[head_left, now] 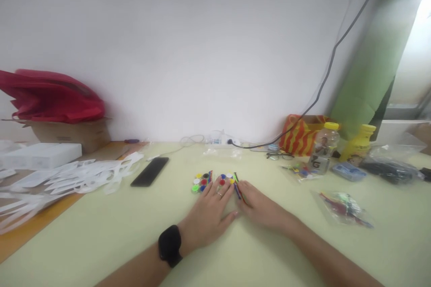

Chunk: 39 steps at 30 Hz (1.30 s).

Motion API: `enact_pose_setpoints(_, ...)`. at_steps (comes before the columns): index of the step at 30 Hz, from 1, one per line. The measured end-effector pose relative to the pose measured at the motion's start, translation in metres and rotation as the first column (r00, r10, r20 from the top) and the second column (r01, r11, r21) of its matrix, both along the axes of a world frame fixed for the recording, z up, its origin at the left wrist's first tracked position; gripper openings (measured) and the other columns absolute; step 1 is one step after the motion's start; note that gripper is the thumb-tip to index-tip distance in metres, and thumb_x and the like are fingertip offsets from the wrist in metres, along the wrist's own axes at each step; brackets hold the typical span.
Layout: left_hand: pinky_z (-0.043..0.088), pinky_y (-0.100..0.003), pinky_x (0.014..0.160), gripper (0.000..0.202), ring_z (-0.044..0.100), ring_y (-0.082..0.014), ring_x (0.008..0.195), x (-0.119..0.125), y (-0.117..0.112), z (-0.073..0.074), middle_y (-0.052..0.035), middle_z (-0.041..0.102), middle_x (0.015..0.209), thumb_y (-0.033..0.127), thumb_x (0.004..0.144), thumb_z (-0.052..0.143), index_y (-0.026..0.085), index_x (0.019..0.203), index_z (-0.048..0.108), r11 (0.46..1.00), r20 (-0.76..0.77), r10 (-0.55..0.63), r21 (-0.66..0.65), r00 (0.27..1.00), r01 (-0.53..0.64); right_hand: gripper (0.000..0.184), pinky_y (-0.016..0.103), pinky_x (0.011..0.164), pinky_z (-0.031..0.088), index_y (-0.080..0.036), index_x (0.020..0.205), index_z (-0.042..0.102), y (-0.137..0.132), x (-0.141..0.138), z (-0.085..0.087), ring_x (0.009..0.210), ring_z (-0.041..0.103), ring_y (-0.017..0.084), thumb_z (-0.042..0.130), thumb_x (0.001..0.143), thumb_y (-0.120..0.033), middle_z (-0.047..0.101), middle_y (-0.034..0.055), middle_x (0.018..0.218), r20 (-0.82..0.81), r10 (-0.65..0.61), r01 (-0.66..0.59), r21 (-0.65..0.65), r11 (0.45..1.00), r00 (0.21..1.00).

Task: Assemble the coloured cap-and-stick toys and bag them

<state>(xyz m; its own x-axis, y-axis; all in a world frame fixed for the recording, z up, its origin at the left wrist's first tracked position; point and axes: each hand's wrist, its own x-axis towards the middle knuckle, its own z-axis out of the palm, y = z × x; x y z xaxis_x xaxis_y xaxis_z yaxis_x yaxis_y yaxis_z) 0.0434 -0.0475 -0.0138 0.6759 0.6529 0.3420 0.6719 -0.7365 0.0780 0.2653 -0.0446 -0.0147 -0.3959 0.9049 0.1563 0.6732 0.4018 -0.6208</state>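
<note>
Two bare forearms (134, 269) reach in from the bottom edge over a pale green table (101, 233), with a black watch (170, 244) strapped on the left wrist. The left hand (210, 215) lies palm down, its fingers slightly apart and thumb stretched out to the side, with a ring (219, 194) on one finger. Its fingertips reach onto the right-hand group of round buttons (222, 182), where blue, white, red and yellow ones show; the hand covers part of this group. Just to the left, a second group of buttons (203, 182) sits in the open, in yellow, black, white, red, green and blue, with coloured strings (210, 175) beside it. Nearer the right hand (257, 204) lies another bunch of coloured strings (237, 184); that hand's fingers are bent and close together at the strings, and I cannot tell whether they pinch them. Left of the buttons rests a black phone (150, 171), near a spread of white straps (84, 179). Over on the right lie a clear packet (346, 208) with coloured pieces inside, a yellow-capped bottle (325, 150) standing upright, and a red-and-yellow striped bag (295, 136). A pair of glasses (280, 156) lies near that bag.
</note>
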Motion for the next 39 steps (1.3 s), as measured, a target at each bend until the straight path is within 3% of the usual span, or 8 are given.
enact_pose_setpoints(3, 0.034, -0.063, 0.123, 0.065, 0.023, -0.0402, 0.157, -0.001, 0.001, 0.001, -0.0125, 0.040, 0.165, 0.054, 0.105, 0.047, 0.018, 0.159, 0.040, 1.000, -0.009, 0.015, 0.013, 1.000, -0.015, 0.069, 0.051, 0.130, 0.017, -0.006, 0.163, 0.031, -0.005, -0.004, 0.000, 0.160, 0.017, 0.031, 0.042, 0.102, -0.035, 0.022, 0.0187, 0.171, 0.139, 0.016, 0.003, -0.138, 0.990, 0.990)
enact_pose_setpoints(6, 0.034, -0.062, 0.123, 0.064, 0.023, -0.0408, 0.157, -0.002, 0.003, 0.001, -0.0125, 0.040, 0.165, 0.050, 0.105, 0.047, 0.017, 0.159, 0.039, 0.999, -0.044, 0.032, 0.011, 0.999, -0.032, 0.071, 0.050, 0.131, 0.010, -0.002, 0.165, 0.020, -0.008, -0.014, -0.001, 0.161, 0.010, 0.029, 0.033, 0.106, -0.038, 0.013, 0.0185, 0.172, 0.227, 0.016, 0.013, -0.125, 0.992, 0.974)
enact_pose_setpoints(13, 0.034, -0.060, 0.124, 0.060, 0.024, -0.0391, 0.157, -0.011, 0.010, 0.006, -0.0127, 0.038, 0.166, 0.040, 0.107, 0.044, 0.016, 0.161, 0.035, 0.998, -0.118, 0.051, 0.036, 0.992, -0.047, 0.070, 0.046, 0.132, 0.006, -0.001, 0.166, 0.019, -0.005, -0.033, -0.007, 0.161, 0.010, 0.027, 0.019, 0.109, -0.042, 0.014, 0.0162, 0.173, 0.290, 0.016, -0.002, -0.048, 0.999, 0.957)
enact_pose_setpoints(19, 0.036, -0.057, 0.123, 0.055, 0.031, -0.0347, 0.156, -0.025, 0.028, 0.009, -0.0139, 0.046, 0.161, 0.017, 0.102, 0.035, 0.014, 0.157, 0.041, 0.989, -0.110, 0.103, 0.119, 0.989, -0.090, 0.074, 0.048, 0.131, 0.006, -0.002, 0.166, 0.018, -0.007, -0.036, -0.007, 0.161, 0.009, 0.029, 0.020, 0.109, -0.049, 0.012, 0.0167, 0.173, 0.271, 0.037, -0.031, -0.028, 0.999, 0.962)
enact_pose_setpoints(31, 0.038, -0.059, 0.120, 0.049, 0.037, -0.0350, 0.153, -0.027, 0.036, 0.000, -0.0144, 0.051, 0.157, 0.021, 0.106, 0.034, 0.017, 0.153, 0.046, 0.991, -0.046, 0.120, 0.066, 0.992, -0.117, 0.072, 0.047, 0.130, 0.014, -0.010, 0.166, 0.025, -0.008, -0.026, -0.004, 0.159, 0.021, 0.028, 0.032, 0.107, -0.050, 0.024, 0.0140, 0.171, 0.156, 0.080, -0.086, 0.031, 0.996, 0.985)
enact_pose_setpoints(35, 0.037, -0.061, 0.120, 0.051, 0.032, -0.0351, 0.155, -0.019, 0.032, 0.002, -0.0124, 0.049, 0.159, 0.017, 0.105, 0.035, 0.020, 0.154, 0.045, 0.994, 0.021, 0.092, 0.052, 0.996, -0.093, 0.060, 0.046, 0.119, 0.038, -0.016, 0.155, 0.048, 0.022, 0.012, 0.006, 0.142, 0.052, 0.030, 0.037, 0.106, -0.048, 0.054, 0.0150, 0.155, 0.147, -0.171, 0.151, 0.138, 0.979, 0.974)
enact_pose_setpoints(37, 0.036, -0.061, 0.122, 0.050, 0.032, -0.0348, 0.155, -0.013, 0.026, 0.008, -0.0111, 0.051, 0.157, 0.015, 0.104, 0.036, 0.020, 0.151, 0.049, 0.996, 0.057, 0.063, 0.060, 0.996, -0.066, 0.047, 0.046, 0.110, 0.044, -0.017, 0.138, 0.064, 0.042, 0.049, 0.013, 0.130, 0.060, 0.033, 0.042, 0.105, -0.042, 0.067, 0.0172, 0.139, 0.247, -0.402, 0.355, 0.213, 0.910, 0.882)
enact_pose_setpoints(39, 0.037, -0.059, 0.122, 0.046, 0.037, -0.0330, 0.153, -0.006, 0.015, 0.016, -0.0091, 0.059, 0.150, 0.015, 0.104, 0.038, 0.022, 0.146, 0.055, 0.999, 0.100, -0.010, 0.055, 0.995, 0.004, 0.035, 0.044, 0.100, 0.049, -0.021, 0.122, 0.072, 0.057, 0.094, 0.018, 0.118, 0.067, 0.032, 0.048, 0.102, -0.037, 0.074, 0.0161, 0.123, 0.347, -0.606, 0.549, 0.257, 0.795, 0.716)
